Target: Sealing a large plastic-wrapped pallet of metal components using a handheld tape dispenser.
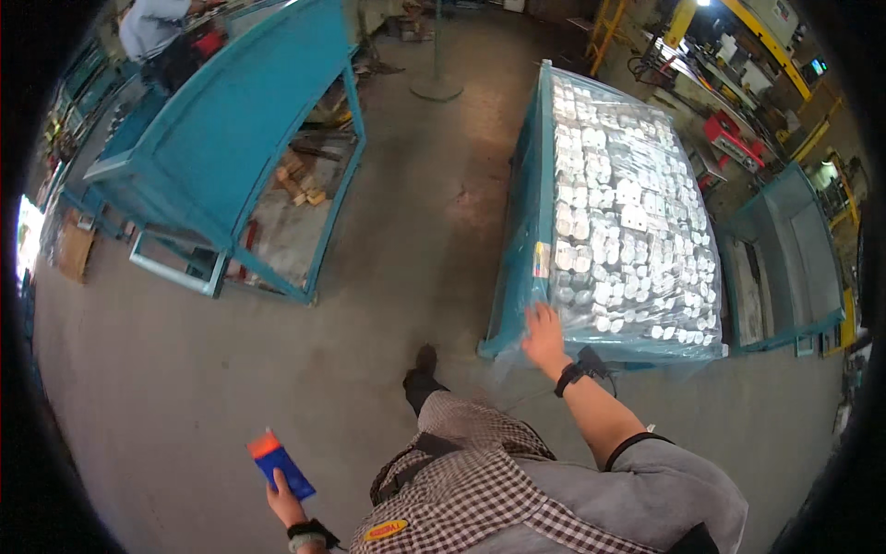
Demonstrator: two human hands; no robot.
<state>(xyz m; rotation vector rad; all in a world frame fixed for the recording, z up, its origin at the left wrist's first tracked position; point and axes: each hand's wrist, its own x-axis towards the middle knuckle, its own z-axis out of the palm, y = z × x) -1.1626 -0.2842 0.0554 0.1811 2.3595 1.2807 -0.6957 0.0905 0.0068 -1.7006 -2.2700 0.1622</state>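
Observation:
At the lower left, my left hand point(285, 503) is wrapped round a flat blue and orange packet point(284, 466), its orange end pointing away from me. The packet's exact kind does not show. My right hand point(545, 337) reaches to the near left corner of a large teal crate point(517, 240). Its fingers are stretched out against the clear plastic film point(637, 337) draped over the crate, and no firm grip shows. Under the film lie many rows of shiny metal parts point(600, 222). A small colourful label point(541, 259) sits on the crate's edge.
A tall teal metal rack point(240, 102) stands at the left, with wood blocks point(300, 177) inside its base. Behind it is another person point(157, 37). An open teal bin point(796, 254) and yellow rails point(768, 42) are at the right. Concrete floor point(397, 268) runs between.

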